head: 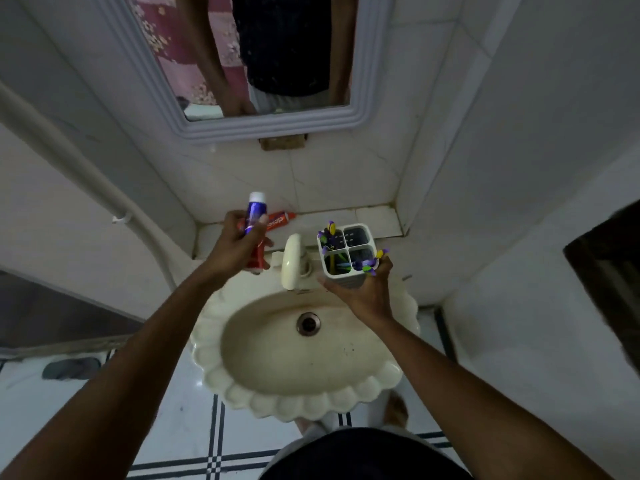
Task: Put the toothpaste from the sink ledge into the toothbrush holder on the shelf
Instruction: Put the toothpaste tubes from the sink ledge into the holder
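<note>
My left hand (239,245) grips a purple toothpaste tube (254,211) with a white cap, held upright, and a red tube (259,256) shows under the same fingers. Another red toothpaste tube (281,220) lies on the tiled ledge (374,216) just beyond that hand. My right hand (367,292) holds the white four-compartment toothbrush holder (348,252) from its near side, above the back rim of the sink. Purple and yellow toothbrushes stick out of the holder's compartments. The two hands are about a hand's width apart, with the tap between them.
A cream tap (291,261) stands at the back of the scalloped cream sink (304,348). A framed mirror (259,64) hangs on the wall above the ledge. A white pipe (114,206) runs down the left wall. Tiled walls close in on both sides.
</note>
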`<state>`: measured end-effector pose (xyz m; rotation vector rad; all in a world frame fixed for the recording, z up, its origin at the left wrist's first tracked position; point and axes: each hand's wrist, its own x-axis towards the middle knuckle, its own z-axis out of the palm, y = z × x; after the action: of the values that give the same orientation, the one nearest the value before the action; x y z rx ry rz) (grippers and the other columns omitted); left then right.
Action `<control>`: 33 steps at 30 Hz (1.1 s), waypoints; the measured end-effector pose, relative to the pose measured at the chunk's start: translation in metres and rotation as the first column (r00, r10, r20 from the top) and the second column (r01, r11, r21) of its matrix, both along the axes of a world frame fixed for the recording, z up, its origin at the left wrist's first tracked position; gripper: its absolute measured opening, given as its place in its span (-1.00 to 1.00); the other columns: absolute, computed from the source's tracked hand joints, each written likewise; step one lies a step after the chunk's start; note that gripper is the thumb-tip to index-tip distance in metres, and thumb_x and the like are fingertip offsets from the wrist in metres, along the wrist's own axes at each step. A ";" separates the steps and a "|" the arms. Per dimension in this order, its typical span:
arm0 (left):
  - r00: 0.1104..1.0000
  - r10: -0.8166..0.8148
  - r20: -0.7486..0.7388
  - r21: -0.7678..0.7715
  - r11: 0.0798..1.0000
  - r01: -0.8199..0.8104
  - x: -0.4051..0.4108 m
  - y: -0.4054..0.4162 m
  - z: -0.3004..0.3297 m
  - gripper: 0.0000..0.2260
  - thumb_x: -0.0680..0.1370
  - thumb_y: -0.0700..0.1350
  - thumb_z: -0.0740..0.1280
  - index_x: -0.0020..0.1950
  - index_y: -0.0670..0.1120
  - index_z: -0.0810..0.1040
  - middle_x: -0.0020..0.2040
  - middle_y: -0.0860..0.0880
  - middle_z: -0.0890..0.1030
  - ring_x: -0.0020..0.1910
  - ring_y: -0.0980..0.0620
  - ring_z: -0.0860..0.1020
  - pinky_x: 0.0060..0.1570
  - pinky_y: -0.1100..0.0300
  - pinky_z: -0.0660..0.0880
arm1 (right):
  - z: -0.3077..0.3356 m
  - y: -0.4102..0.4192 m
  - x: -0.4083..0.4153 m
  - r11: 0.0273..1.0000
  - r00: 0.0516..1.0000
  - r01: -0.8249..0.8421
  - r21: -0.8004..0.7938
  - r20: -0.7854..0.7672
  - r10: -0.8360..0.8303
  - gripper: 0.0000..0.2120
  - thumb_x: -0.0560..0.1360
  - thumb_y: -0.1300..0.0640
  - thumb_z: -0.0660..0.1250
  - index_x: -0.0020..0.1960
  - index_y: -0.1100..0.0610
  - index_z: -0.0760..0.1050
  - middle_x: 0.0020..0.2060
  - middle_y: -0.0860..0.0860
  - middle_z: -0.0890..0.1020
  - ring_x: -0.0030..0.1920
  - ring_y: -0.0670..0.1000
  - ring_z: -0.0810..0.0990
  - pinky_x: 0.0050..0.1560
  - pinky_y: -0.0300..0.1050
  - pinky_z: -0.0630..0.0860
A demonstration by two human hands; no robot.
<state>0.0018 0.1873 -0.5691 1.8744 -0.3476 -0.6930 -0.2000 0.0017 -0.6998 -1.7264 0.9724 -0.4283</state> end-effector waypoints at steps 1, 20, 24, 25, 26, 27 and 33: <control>0.999 -0.047 0.003 -0.014 0.999 0.047 -0.002 -0.011 0.012 -0.57 0.67 0.14 0.38 0.42 -0.02 0.34 0.09 -0.15 0.71 -0.23 -0.07 0.74 -0.33 0.03 0.68 | 0.002 -0.001 -0.002 1.000 1.000 0.003 0.010 -0.008 -0.003 0.21 0.11 -0.36 0.83 0.48 0.00 0.21 0.29 -0.22 0.55 0.22 -0.34 0.62 0.27 -0.19 0.66; 0.505 -0.564 0.653 0.527 0.818 0.232 -0.037 -0.146 0.034 -0.77 0.68 -0.15 0.30 0.31 0.01 0.63 0.14 0.01 0.75 0.04 -0.06 0.70 0.02 -0.07 0.66 | 0.029 -0.022 -0.010 0.988 0.988 -0.128 0.086 -0.077 0.135 0.21 0.16 -0.37 0.80 0.57 0.05 0.27 0.35 -0.09 0.56 0.33 -0.05 0.61 0.25 -0.14 0.57; 0.650 -0.398 0.648 0.344 0.914 0.217 -0.024 -0.128 0.028 -0.86 0.68 -0.12 0.36 0.19 -0.02 0.68 0.00 0.05 0.76 -0.11 0.04 0.70 -0.04 0.01 0.67 | 0.024 -0.024 -0.008 0.992 0.983 -0.116 0.051 -0.136 0.122 0.40 0.00 -0.57 0.73 0.59 0.02 0.23 0.40 -0.10 0.58 0.40 -0.02 0.64 0.38 0.09 0.66; 0.699 -0.347 0.626 0.292 0.935 0.203 -0.019 -0.122 0.024 -0.88 0.67 -0.14 0.38 0.16 -0.04 0.70 -0.03 0.05 0.75 -0.12 0.06 0.71 -0.05 0.00 0.68 | 0.022 -0.026 -0.008 0.992 0.983 -0.115 0.051 -0.139 0.121 0.41 -0.03 -0.59 0.72 0.58 0.01 0.22 0.40 -0.10 0.59 0.40 -0.02 0.64 0.37 0.11 0.66; 0.745 -0.293 0.599 0.243 0.953 0.180 -0.015 -0.115 0.021 -0.88 0.67 -0.16 0.39 0.14 -0.06 0.71 -0.06 0.05 0.75 -0.13 0.09 0.71 -0.05 -0.01 0.70 | 0.020 -0.027 -0.007 0.993 0.982 -0.111 0.049 -0.146 0.117 0.41 -0.05 -0.60 0.71 0.57 0.00 0.22 0.40 -0.10 0.61 0.39 -0.01 0.65 0.37 0.13 0.67; 0.784 -0.240 0.573 0.203 0.968 0.149 -0.010 -0.107 0.016 -0.89 0.66 -0.18 0.39 0.13 -0.08 0.71 -0.08 0.04 0.75 -0.13 0.13 0.71 -0.04 -0.01 0.71 | 0.021 -0.028 -0.006 0.993 0.983 -0.109 0.043 -0.143 0.114 0.39 -0.06 -0.61 0.71 0.55 -0.02 0.24 0.38 -0.10 0.62 0.38 0.00 0.66 0.36 0.14 0.67; 0.849 -0.055 0.526 0.223 0.972 -0.075 0.023 -0.058 -0.018 -0.85 0.64 -0.13 0.43 0.14 -0.13 0.75 0.02 -0.07 0.77 -0.05 0.03 0.66 0.05 0.13 0.57 | 0.035 -0.036 0.006 0.997 0.995 -0.079 0.014 -0.068 0.079 0.06 0.11 -0.30 0.83 0.40 -0.04 0.36 0.23 -0.11 0.69 0.21 -0.01 0.73 0.17 -0.01 0.70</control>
<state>0.0243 0.1293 -0.5871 2.2844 -0.6300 -0.1938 -0.1943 -0.0339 -0.6645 -1.7721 0.9496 -0.3137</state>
